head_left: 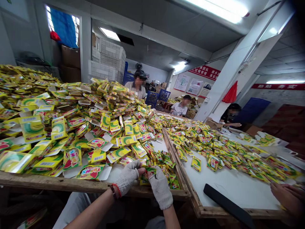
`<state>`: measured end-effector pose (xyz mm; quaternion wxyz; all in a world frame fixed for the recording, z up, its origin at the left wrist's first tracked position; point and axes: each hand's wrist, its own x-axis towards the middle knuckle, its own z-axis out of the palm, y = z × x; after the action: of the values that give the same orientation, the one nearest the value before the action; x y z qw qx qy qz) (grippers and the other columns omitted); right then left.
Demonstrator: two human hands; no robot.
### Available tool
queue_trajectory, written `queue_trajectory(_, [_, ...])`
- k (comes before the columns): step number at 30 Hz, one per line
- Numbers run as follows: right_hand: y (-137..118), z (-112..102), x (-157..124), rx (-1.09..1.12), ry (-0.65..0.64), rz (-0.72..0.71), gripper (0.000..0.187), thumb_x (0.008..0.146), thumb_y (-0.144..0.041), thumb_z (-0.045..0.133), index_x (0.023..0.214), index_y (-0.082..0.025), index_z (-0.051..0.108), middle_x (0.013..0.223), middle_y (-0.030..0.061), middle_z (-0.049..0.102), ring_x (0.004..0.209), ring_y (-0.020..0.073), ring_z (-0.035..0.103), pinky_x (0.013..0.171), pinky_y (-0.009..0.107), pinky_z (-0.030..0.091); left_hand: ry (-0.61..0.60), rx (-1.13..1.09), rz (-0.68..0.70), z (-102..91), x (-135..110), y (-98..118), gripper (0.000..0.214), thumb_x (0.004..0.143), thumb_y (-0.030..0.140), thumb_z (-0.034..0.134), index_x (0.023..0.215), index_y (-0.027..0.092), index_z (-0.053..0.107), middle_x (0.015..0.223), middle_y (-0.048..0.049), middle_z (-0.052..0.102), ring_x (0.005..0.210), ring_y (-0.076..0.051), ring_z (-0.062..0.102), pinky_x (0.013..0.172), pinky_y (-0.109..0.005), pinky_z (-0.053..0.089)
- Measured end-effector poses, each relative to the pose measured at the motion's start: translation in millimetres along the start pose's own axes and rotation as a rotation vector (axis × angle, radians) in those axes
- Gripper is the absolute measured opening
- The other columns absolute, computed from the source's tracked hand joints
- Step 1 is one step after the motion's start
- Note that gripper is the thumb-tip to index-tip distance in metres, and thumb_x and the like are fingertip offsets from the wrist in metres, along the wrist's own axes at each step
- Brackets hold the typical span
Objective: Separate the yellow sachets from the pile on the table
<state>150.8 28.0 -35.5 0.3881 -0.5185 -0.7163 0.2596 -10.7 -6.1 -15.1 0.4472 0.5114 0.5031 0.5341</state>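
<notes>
White knit-gloved left hand [127,176] and right hand [160,188] grip crinkled yellow foil sachets [150,173] above a wooden tray rim [95,187].

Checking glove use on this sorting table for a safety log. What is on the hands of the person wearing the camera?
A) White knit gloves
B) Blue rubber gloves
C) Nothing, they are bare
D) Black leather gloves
A. The left hand and the right hand are both covered by white knit gloves, with the bare forearms showing behind the cuffs.
</notes>
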Motion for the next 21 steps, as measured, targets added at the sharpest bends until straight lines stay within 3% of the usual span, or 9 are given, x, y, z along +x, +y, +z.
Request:
queue_trajectory(4, [1.5, 0.8, -0.4, 0.014, 0.000, 0.001, 0.042, 0.082, -0.046, 0.057, 0.112, -0.018, 0.067, 0.112, 0.0140, 0.067, 0.107, 0.0301, 0.062, 0.093, 0.039, 0.049, -0.056, -0.119, 0.037, 2.4, -1.2, 6.1, 0.031, 0.069, 0.046, 0.070, 0.077, 0.019, 0.057, 0.075, -0.0018, 0.061, 0.073, -0.017, 0.055, 0.068, -0.028, 0.046])
queue_trajectory(11, [-9.8, -10.0, 3.2, 0.196, -0.215, -0.103, 0.040, 0.081, -0.040, 0.060, 0.114, -0.018, 0.064, 0.114, 0.0103, 0.067, 0.104, 0.0251, 0.063, 0.094, 0.036, 0.049, -0.090, -0.142, 0.030, 1.0, -4.0, 12.3, 0.026, 0.069, 0.039, 0.071, 0.078, 0.019, 0.058, 0.076, -0.0003, 0.062, 0.072, -0.015, 0.055, 0.069, -0.026, 0.046])
queue_trajectory(17, [-8.7, -8.9, 0.7, 0.222, -0.142, -0.045, 0.034, 0.082, -0.038, 0.057, 0.109, -0.018, 0.066, 0.108, 0.0100, 0.070, 0.101, 0.0248, 0.065, 0.092, 0.036, 0.052, -0.034, 0.003, 0.062, 6.9, -1.1, -0.9, 0.031, 0.072, 0.046, 0.066, 0.085, 0.019, 0.058, 0.084, -0.0024, 0.063, 0.083, -0.019, 0.056, 0.074, -0.029, 0.046])
queue_trajectory(21, [-5.0, -8.9, 0.1, 0.196, -0.106, -0.059, 0.033, 0.081, -0.038, 0.058, 0.105, -0.017, 0.067, 0.107, 0.0113, 0.070, 0.101, 0.0256, 0.065, 0.092, 0.037, 0.052, -0.095, 0.106, 0.066, 7.8, -2.2, -1.8, 0.027, 0.075, 0.044, 0.063, 0.080, 0.019, 0.055, 0.080, -0.0015, 0.060, 0.082, -0.019, 0.055, 0.073, -0.027, 0.044])
